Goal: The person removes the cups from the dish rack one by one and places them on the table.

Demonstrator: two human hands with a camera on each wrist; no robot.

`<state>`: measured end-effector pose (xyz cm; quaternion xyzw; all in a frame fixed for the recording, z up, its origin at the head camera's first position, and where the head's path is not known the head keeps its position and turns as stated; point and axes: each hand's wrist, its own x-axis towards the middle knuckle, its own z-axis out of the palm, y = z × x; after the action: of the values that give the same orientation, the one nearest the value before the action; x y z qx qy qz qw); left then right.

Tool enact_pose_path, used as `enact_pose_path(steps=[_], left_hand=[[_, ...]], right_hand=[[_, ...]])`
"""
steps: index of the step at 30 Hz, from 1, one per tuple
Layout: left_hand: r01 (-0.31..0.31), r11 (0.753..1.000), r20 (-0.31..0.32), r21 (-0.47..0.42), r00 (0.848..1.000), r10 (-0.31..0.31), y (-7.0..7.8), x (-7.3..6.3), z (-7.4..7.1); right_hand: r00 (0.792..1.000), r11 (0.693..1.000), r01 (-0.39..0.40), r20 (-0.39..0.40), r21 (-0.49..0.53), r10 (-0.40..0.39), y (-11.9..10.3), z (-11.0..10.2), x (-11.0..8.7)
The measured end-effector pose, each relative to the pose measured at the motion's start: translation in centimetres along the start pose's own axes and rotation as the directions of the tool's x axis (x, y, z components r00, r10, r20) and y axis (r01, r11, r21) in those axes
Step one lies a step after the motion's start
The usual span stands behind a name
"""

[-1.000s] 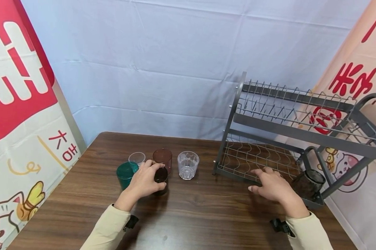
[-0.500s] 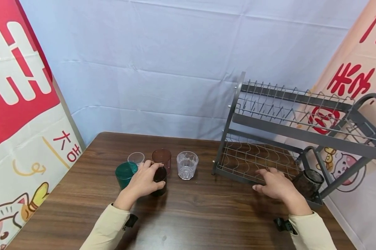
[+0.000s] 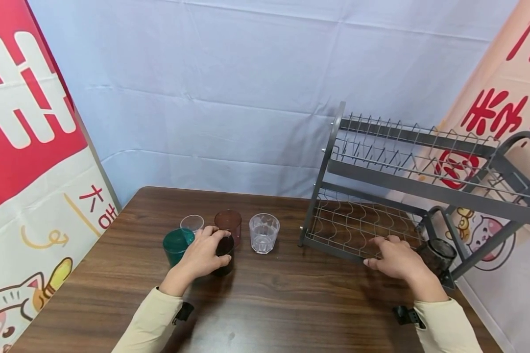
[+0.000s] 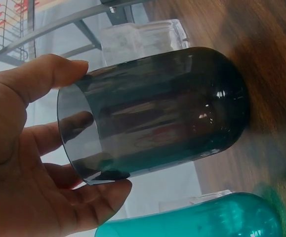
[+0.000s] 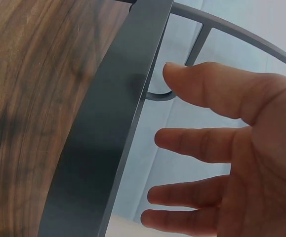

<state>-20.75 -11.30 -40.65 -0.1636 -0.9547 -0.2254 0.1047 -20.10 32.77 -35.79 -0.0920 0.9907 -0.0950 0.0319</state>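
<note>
My left hand (image 3: 202,252) grips a smoky dark tumbler (image 4: 167,106) at its rim, thumb on one side and fingers on the other. In the left wrist view the tumbler stands mouth toward the palm, its base at the wooden table. Close beside it are a teal cup (image 3: 173,247) and a reddish-brown cup (image 3: 228,225). My right hand (image 3: 397,260) holds nothing; its fingers reach over the front of the grey dish rack's lower shelf (image 3: 335,249). A dark glass (image 3: 436,259) lies on that shelf, just right of this hand.
Behind the teal cup is a small clear cup (image 3: 192,224). A faceted clear glass (image 3: 264,235) stands between the cups and the rack. The rack's upper tier (image 3: 406,183) overhangs the right hand. A pale cloth wall (image 3: 212,113) closes off the back.
My right hand has moved to the right along the lower shelf, toward the dark glass there. The left hand keeps its hold on the tumbler, nearly still.
</note>
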Motion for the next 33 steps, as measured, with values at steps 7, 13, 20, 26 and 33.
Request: enact_pose_path(steps=[7,13,20,26,33], left_hand=[[-0.009,1.000,0.006,0.029,1.000,0.009,0.3,0.0,-0.2],[-0.011,0.998,0.009,0.056,1.000,0.011,0.9,-0.1,-0.7],[-0.011,0.995,0.000,0.100,1.000,0.011,1.9,0.1,-1.0],[-0.004,0.994,-0.008,0.110,1.000,0.005,2.6,0.1,-1.1],[-0.018,0.993,0.010,0.116,1.000,0.016,3.4,0.1,-1.1]], right_hand=[[1.000,1.000,-0.005,0.013,0.004,0.005,0.2,-0.1,0.0],[0.999,1.000,-0.027,0.026,-0.004,0.027,0.5,-0.2,0.0],[0.999,0.999,-0.038,0.017,-0.016,0.038,1.0,-0.5,0.1],[0.999,0.999,-0.041,0.018,-0.024,0.041,1.4,-0.7,0.1],[0.999,0.999,-0.047,0.018,-0.017,0.047,2.0,-0.9,0.0]])
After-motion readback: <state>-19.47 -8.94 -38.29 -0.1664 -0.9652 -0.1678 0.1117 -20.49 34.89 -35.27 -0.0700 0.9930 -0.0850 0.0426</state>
